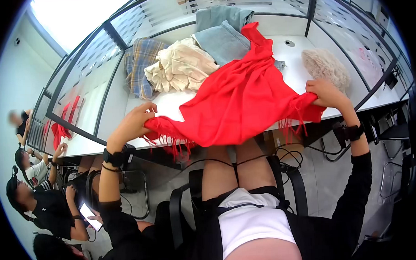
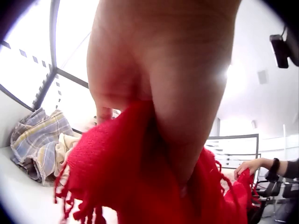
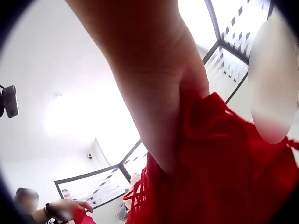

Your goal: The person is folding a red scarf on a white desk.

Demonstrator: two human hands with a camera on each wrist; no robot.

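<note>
A red fringed scarf point(image 1: 243, 96) spreads from the back of the white desk to its front edge, its near end lifted between both hands. My left hand point(image 1: 133, 123) pinches the left corner, with tassels dangling below. At the right corner my right hand point(image 1: 327, 94) grips the cloth between thumb and fingers. In the left wrist view the scarf point(image 2: 126, 163) bunches under the left palm. The right wrist view shows red cloth point(image 3: 224, 158) gathered in the right hand, with its fingertips hidden in the folds.
Behind the scarf lie a plaid cloth point(image 1: 144, 63), a cream garment point(image 1: 180, 64) and folded denim point(image 1: 223, 42). A fluffy beige item point(image 1: 325, 68) sits at the right. Partition panels point(image 1: 87, 88) surround the desk point(image 1: 136, 105). Other people point(image 1: 45, 204) sit at the left.
</note>
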